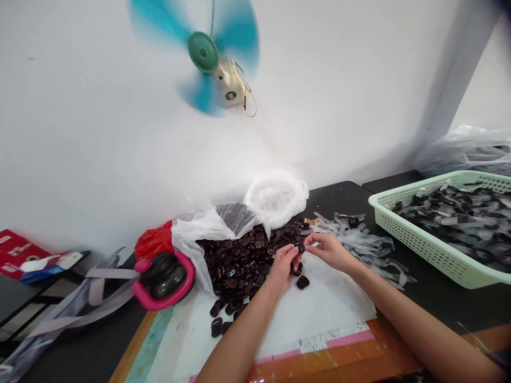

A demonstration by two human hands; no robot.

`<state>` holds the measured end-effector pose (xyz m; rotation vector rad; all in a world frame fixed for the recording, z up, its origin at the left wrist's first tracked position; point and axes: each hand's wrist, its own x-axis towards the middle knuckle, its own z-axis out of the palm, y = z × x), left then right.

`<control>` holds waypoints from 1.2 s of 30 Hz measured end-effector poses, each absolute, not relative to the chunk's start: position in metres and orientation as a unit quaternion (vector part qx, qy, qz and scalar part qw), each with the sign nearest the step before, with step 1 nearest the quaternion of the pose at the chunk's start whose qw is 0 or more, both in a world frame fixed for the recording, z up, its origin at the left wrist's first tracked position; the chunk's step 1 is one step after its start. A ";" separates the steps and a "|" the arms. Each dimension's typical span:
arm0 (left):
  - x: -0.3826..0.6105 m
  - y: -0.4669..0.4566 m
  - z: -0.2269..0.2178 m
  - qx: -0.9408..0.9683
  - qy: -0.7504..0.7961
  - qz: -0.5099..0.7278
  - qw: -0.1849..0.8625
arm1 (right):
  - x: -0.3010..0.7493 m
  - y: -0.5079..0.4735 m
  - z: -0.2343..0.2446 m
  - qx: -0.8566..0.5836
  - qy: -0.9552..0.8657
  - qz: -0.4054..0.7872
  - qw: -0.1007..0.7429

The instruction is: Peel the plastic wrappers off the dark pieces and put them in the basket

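The right hand [325, 250] comes in from the right, its grip clenched, thumb and forefinger pinching a small dark glossy piece [301, 248] just above the left hand [282, 267]. The left grip is curled, with another dark piece [296, 270] showing beneath its fingers; they cover too much to tell whether it is clenched on that piece. A heap of dark glossy pieces [243, 263] lies just left of and farther off than the hands, beside a white sheet [319, 308], and its far edge disappears under a crumpled plastic bag [195, 234]. One loose piece [302, 282] sits on the sheet near the hands. Tangled clear strips [359, 244] lie to the right. Farther right, on the black desk [343, 197], a pale green basket [415, 239], cut off by the edge of the view, holds a jumble of dark and clear strips that is hard to make out.
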<state>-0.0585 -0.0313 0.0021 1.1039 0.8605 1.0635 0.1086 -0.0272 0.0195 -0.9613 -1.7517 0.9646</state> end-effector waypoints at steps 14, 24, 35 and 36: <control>-0.058 -0.033 0.006 0.479 0.382 0.447 0.652 | 0.114 -0.031 0.027 -0.378 -0.758 0.348 0.403; -0.061 -0.032 0.008 0.471 0.378 0.445 0.661 | 0.107 -0.031 0.022 -0.383 -0.671 0.462 0.435; -0.060 -0.030 0.006 0.448 0.367 0.470 0.666 | 0.101 -0.031 0.020 -0.411 -0.623 0.467 0.474; -0.060 -0.030 0.005 0.447 0.367 0.470 0.666 | 0.101 -0.032 0.020 -0.412 -0.624 0.466 0.473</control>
